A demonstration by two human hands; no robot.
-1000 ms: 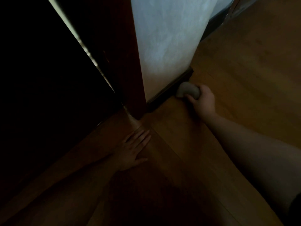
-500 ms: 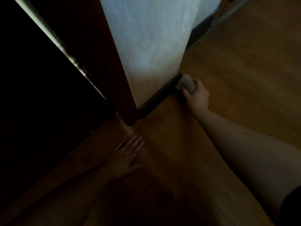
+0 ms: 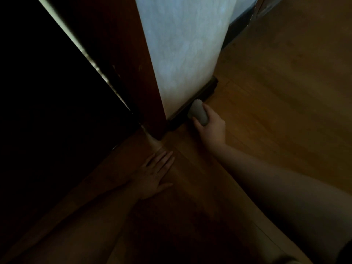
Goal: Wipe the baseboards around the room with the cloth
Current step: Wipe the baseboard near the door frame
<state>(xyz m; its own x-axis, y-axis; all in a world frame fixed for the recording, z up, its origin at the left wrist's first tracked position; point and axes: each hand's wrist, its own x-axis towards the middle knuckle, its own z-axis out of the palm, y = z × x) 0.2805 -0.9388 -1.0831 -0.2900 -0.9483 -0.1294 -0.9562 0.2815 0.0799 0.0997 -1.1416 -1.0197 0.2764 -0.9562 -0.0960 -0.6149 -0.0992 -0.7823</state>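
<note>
In the head view, the wiping step is under way on one short stretch of skirting. The right hand (image 3: pixel 210 126) is gripping a bunched pale cloth (image 3: pixel 198 112), fingers and thumb curled round it, and is pressing the cloth's far end against the dark baseboard (image 3: pixel 204 93) at the foot of a pale wall (image 3: pixel 181 44). The cloth is sitting at about one o'clock from the picture's centre, roughly midway along this short board, between the dark wooden door frame (image 3: pixel 152 111) at the board's eight o'clock end and the outer corner at its two o'clock end.

The left hand (image 3: pixel 155 174) is lying flat on the floor (image 3: pixel 276 111) with fingers straight and spread, holding nothing; it appears to be propping the person's weight, well apart from the cloth, towards seven o'clock of it.

Judging from this, the next move is calling for the cloth to keep sliding along the board's face and top edge, with steady pressure, and then to turn round the corner, where another dark strip of baseboard is showing near the top at one o'clock.

The floor is warm brown wood planking, running across most of the frame. The left half is lying in deep shadow beyond the door frame, with a thin bright strip slanting through it; what is there I cannot tell. The light is dim overall.
</note>
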